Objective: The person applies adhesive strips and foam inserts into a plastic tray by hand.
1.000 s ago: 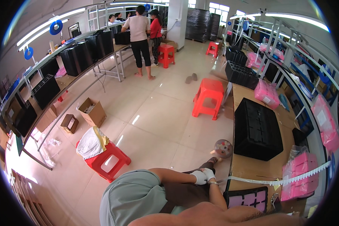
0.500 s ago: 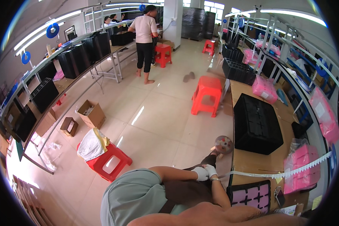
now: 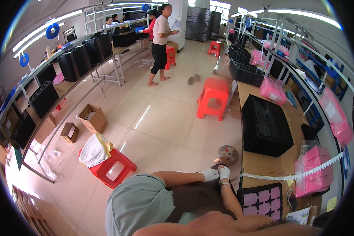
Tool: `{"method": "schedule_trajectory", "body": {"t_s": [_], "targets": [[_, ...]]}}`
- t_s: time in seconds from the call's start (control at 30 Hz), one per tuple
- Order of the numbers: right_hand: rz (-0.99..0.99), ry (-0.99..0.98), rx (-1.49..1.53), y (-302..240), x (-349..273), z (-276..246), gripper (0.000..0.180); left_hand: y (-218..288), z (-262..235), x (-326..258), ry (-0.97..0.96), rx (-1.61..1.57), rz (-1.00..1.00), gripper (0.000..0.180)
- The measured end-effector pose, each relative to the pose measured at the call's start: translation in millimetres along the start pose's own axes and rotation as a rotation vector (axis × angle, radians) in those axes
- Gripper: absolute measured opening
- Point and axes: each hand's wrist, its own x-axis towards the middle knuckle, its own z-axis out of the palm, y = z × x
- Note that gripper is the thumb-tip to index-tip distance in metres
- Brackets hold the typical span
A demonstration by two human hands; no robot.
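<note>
Both my hands are low in front of my body, beside the front of the right-hand bench, over my dark trousers. My left hand point(image 3: 209, 175), in a white glove, reaches in from the left; its fingers are mostly hidden. Close to it, my right hand point(image 3: 224, 173), also gloved in white with a band at the wrist, has its fingers curled in. Anything inside them is too small to make out. Just beyond the hands is a round brown patterned disc-like thing point(image 3: 228, 155). A brown apron point(image 3: 198, 200) covers my lap.
On the right bench point(image 3: 259, 167) lie a black crate point(image 3: 266, 125), pink packs point(image 3: 314, 171), a white toothed strip point(image 3: 277, 178) and a black-framed pink tray point(image 3: 262, 201). A red stool point(image 3: 213, 96) stands ahead, another point(image 3: 116, 167) left with cloth. A person point(image 3: 160, 45) stands farther off.
My hands have moved slightly forward and a little apart from each other. The standing person has turned and stepped right, and a person in red now shows behind. The view has shifted slightly.
</note>
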Motion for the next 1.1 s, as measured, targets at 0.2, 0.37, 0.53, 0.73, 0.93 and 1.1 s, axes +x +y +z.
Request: {"method": "schedule_trajectory", "body": {"t_s": [0.2,0.37,0.53,0.73,0.93,1.1], "targets": [[0.241,-0.332,0.095,-59,-39,33,0.034,-8,-64,12,0.22,-1.506,-0.466,0.046],[0.122,-0.651,0.161,-87,-64,76,0.052,-4,-101,23,0.271,-1.562,0.257,0.061],[0.096,-0.566,0.14,-126,-108,76,0.04,74,-142,-23,0.358,-2.453,-0.046,0.064],[-0.119,-0.804,-0.345,-175,-134,65,0.028,75,-139,-16,0.223,-2.436,0.092,0.056],[-0.183,-0.289,-0.003,-177,-123,8,0.016,46,-85,35,-0.158,-1.769,-0.022,0.037],[-0.334,0.116,0.87,-154,-83,-76,0.061,129,0,17,-0.416,-1.245,-0.115,0.05]]}}
